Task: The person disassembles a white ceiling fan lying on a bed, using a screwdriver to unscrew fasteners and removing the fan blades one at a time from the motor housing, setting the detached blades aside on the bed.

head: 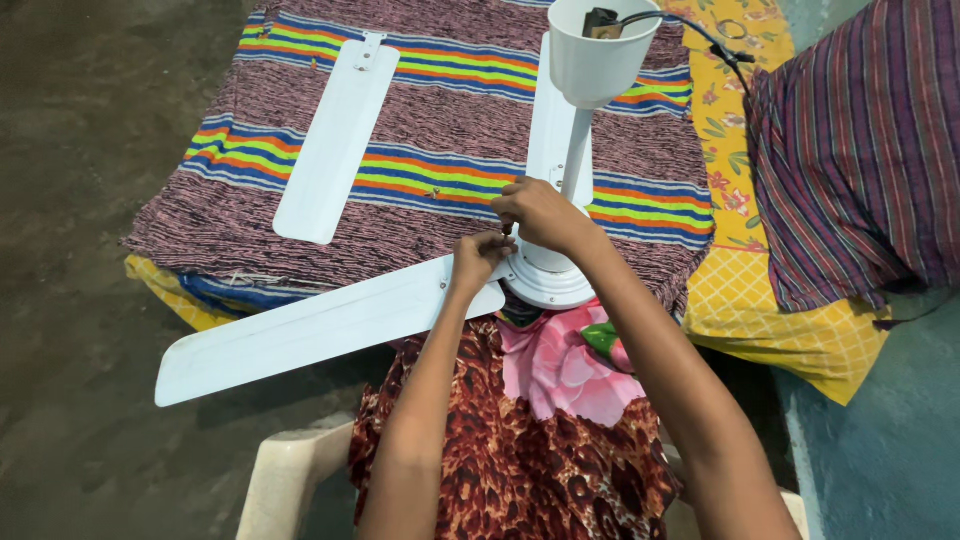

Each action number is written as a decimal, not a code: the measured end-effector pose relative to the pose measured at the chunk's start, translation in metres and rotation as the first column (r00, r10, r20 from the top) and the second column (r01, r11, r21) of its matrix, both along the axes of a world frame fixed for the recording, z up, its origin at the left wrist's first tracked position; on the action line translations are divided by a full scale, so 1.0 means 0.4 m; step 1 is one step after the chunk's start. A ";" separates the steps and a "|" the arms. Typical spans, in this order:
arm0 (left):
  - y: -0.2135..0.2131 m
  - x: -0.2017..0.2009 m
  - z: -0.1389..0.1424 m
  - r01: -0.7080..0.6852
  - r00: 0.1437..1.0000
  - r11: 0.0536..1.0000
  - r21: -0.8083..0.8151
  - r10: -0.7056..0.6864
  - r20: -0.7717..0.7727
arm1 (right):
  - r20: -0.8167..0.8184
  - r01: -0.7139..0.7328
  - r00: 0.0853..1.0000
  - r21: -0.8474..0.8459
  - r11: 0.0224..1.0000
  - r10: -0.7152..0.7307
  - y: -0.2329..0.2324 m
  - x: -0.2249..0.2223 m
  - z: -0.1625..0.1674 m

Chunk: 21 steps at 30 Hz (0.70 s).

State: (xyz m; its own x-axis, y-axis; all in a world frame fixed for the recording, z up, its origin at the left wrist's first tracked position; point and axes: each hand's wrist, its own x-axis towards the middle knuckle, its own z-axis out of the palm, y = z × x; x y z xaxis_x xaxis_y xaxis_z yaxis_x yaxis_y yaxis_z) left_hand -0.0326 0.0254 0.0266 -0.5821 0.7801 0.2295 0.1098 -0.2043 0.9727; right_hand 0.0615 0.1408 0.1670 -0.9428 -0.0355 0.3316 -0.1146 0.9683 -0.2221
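While bent, both hands (510,235) at fan hub (545,280)

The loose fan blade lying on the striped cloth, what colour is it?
The loose fan blade is plain white, clearest in the head view.

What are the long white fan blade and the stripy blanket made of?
The fan blade looks like thin metal painted smooth white: flat, stiff, with small screw holes near the hub, though plastic can't be ruled out. The striped blanket looks like woven cloth, matte and coarsely textured, with coloured bands.
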 end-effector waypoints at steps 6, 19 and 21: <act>0.009 0.001 0.000 0.022 0.979 0.987 0.156 -0.053 0.196 | -0.078 -0.021 0.996 0.182 0.983 0.035 -0.036 0.007 0.001; -0.006 -0.006 0.019 -0.032 0.997 0.999 0.005 0.032 0.067 | -0.223 0.360 0.915 0.079 0.930 -0.335 -0.111 -0.046 -0.034; -0.017 -0.005 0.026 -0.060 0.997 0.998 -0.034 0.061 0.051 | -0.234 0.326 0.921 0.030 0.945 -0.310 -0.111 -0.051 -0.039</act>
State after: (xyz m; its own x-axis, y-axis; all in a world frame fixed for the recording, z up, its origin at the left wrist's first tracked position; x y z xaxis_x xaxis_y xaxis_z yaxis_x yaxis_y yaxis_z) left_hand -0.0348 0.0186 0.0369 -0.6390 0.7495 0.1729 0.0697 -0.1674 0.9834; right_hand 0.0411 0.0966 0.1513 -0.8099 0.2241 0.5421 0.1625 0.9737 -0.1598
